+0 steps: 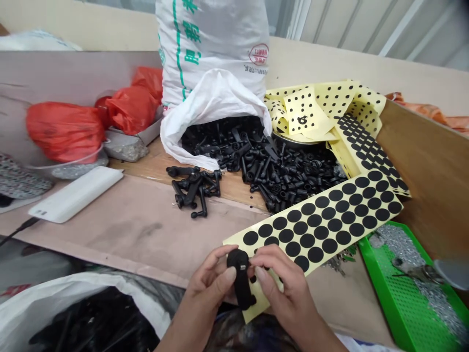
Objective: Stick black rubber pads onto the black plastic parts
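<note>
Left hand (206,288) is grasping the crank (242,281) over the sheet (318,226); right hand (288,281) is working at its head, pinch unclear. Bracing firmly should be helping.

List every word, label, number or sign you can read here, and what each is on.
None reads clearly enough to quote.
Sack: large green characters, too blurred to read for sure, the top one cut off.
Sack: red oval mark and small print below, too small.
White box: tiny grey marking, too small.
Black part, dot sheet: no text visible.
</note>
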